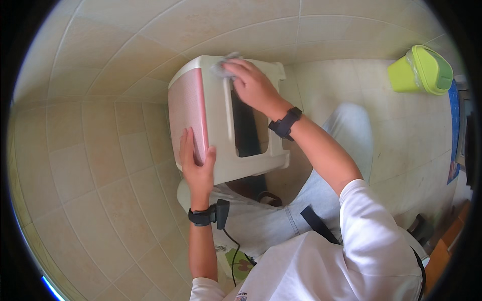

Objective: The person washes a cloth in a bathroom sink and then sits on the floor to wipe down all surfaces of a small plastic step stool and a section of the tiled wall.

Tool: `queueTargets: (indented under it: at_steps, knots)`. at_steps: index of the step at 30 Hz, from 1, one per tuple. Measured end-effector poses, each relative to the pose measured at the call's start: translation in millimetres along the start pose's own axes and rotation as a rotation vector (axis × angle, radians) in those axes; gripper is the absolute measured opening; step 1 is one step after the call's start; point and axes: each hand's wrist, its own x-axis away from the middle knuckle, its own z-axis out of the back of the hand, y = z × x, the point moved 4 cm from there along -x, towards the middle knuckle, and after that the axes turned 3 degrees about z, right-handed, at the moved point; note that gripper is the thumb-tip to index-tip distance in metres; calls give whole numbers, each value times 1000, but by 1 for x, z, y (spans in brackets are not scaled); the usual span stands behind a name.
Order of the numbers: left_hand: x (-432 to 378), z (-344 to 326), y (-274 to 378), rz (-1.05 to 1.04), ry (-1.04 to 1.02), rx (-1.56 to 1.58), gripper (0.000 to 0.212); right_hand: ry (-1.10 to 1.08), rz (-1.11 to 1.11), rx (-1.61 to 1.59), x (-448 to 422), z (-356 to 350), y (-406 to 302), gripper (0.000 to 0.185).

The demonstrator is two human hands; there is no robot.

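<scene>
A white plastic stool (220, 161) with a textured pink seat panel (184, 101) lies tipped on its side in front of me, its seat facing left. My left hand (198, 169) grips the near seat edge, fingers flat over the pink panel and thumb against the white side. In my right hand (254, 84) is a crumpled grey cloth (220, 70), pressed to the stool's white side near its far edge. Below that hand is the dark rectangular opening (246, 135) in this side. Slight blur softens the cloth and the right fingers.
Tiled walls (113, 150) rise at the left and behind the stool. A lime-green swing-lid bin (418, 73) stands on the tiled floor (335, 81) at the far right. My bent legs (348, 131) flank the stool's near side. A black cable (234, 248) hangs from my left wrist strap.
</scene>
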Motion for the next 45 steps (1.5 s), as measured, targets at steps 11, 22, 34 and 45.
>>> queueTargets:
  at_steps: [11,22,34,45]
  knots:
    - [-1,-3,-12,28,-26,113,59,50,-327,198,53,25,82,28]
    - [-2,-2,-2,11,-3,-14,59,-409,-561,223,31,64,178,40]
    - [0,3,3,-13,28,-20,60,-736,-502,433,76,68,154,38]
    - [5,3,-5,-34,108,-133,61,-460,-1193,-255,121,42,134,20]
